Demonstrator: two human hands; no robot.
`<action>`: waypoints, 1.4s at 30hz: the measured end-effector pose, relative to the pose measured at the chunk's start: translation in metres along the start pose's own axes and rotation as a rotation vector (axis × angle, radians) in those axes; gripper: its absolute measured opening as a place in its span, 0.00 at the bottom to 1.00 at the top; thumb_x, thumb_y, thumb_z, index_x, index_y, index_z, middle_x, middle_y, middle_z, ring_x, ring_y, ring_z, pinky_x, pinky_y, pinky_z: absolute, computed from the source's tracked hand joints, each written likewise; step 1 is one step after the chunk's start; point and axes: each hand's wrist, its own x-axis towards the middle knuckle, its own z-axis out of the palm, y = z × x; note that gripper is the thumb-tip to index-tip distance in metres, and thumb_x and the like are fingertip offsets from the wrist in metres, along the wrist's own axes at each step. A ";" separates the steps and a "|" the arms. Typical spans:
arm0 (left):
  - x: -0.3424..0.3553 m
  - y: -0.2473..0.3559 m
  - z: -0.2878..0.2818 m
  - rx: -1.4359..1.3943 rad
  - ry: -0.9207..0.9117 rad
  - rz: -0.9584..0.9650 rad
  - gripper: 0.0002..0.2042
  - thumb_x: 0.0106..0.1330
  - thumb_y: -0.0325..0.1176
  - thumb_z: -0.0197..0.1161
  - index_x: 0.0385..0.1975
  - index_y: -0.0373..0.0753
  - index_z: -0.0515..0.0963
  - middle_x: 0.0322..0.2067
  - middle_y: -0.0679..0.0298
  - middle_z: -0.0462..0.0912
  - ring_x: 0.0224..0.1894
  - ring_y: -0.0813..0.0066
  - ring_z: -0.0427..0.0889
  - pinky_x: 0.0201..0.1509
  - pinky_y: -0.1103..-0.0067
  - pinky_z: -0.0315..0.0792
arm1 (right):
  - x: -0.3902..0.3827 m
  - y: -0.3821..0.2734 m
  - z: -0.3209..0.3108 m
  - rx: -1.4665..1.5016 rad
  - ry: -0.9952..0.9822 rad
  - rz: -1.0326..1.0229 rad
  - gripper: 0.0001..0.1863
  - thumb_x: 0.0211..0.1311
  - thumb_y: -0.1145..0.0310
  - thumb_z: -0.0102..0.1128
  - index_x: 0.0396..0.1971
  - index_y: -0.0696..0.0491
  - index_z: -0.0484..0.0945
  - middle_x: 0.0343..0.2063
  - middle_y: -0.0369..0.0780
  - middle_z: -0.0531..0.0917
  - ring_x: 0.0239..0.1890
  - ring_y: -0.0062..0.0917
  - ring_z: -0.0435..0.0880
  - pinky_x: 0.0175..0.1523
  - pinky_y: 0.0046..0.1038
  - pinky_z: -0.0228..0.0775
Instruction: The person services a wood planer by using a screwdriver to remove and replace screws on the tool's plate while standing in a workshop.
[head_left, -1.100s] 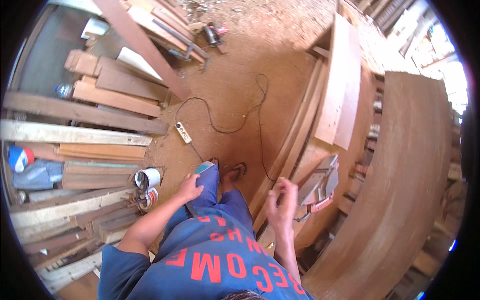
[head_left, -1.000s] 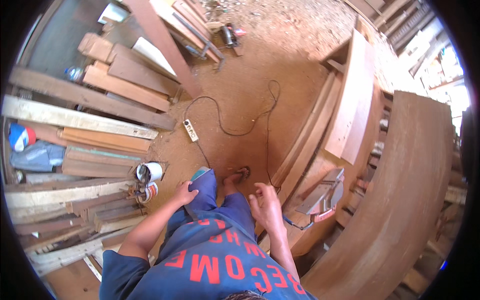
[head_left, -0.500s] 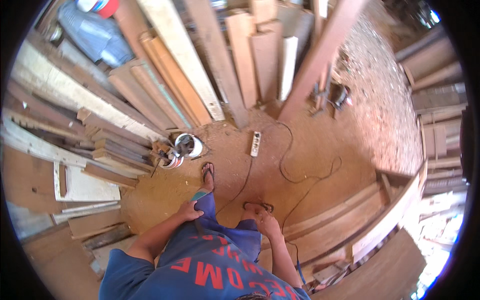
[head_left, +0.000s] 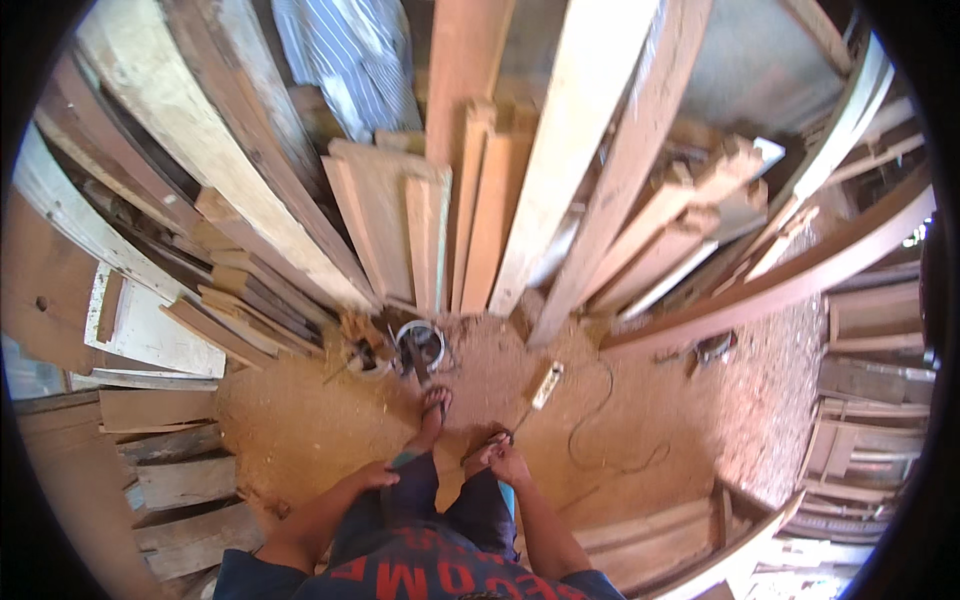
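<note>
My left hand rests against the thigh of my dark blue shorts, its fingers stretched out and nothing seen in it. In front of my right thigh, my right hand is held with its fingers bent together. Whatever it holds, if anything, is too small to make out. Just beyond my sandalled left foot stands a white bucket with dark tools in it. Beside that is a second container with wooden pieces, partly hidden. A white power strip lies on the dirt floor ahead of my right foot.
Long planks and shorter boards lean along the far side. A striped cloth hangs among them. A black cable loops over the floor. At lower right is a wooden frame; boards lie at left.
My view has swung left and closer to the leaning planks, and I stand nearer the bucket. My feet have shifted. Both hands keep about the same pose by my thighs.
</note>
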 end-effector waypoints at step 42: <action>-0.091 0.353 -0.013 -0.093 0.733 0.174 0.23 0.70 0.35 0.65 0.63 0.35 0.75 0.50 0.56 0.88 0.51 0.70 0.87 0.58 0.73 0.79 | 0.159 -0.396 -0.503 0.735 0.244 -0.650 0.37 0.72 0.55 0.65 0.72 0.60 0.66 0.68 0.55 0.72 0.75 0.44 0.66 0.80 0.42 0.51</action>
